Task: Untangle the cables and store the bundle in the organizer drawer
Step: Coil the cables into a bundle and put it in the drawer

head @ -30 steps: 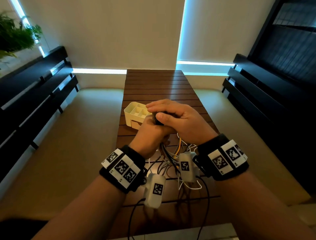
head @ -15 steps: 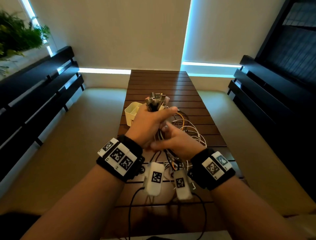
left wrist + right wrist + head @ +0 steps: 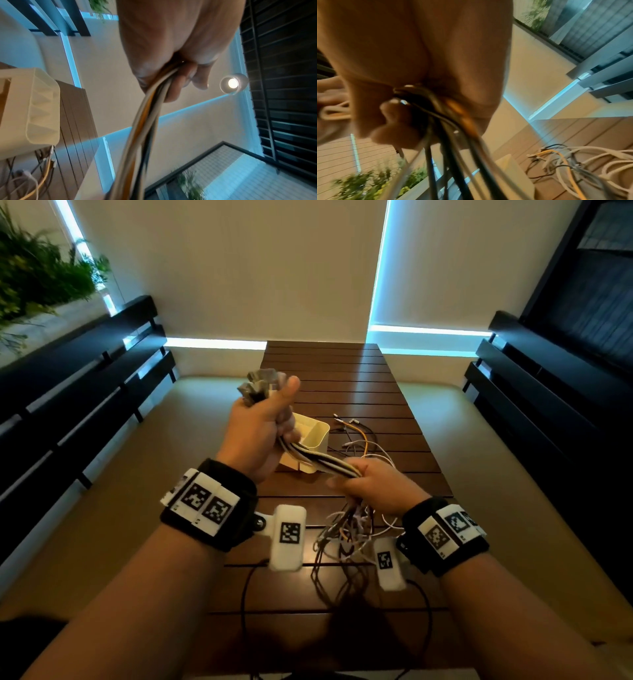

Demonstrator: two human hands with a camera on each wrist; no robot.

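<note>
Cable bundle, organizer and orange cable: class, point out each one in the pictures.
Cable bundle (image 3: pixel 320 461): head view, the straight stretch between the two hands.
Organizer (image 3: pixel 317 434): head view, its cream right wall.
Orange cable (image 3: pixel 363 444): head view, its bend on the table.

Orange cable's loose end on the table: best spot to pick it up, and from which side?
Pinch the orange cable just behind its plug, coming from above on the far side. That end lies flat and apart on the slatted table, while the nearer stretch runs into the white tangle, so it is likely to snag.
</note>
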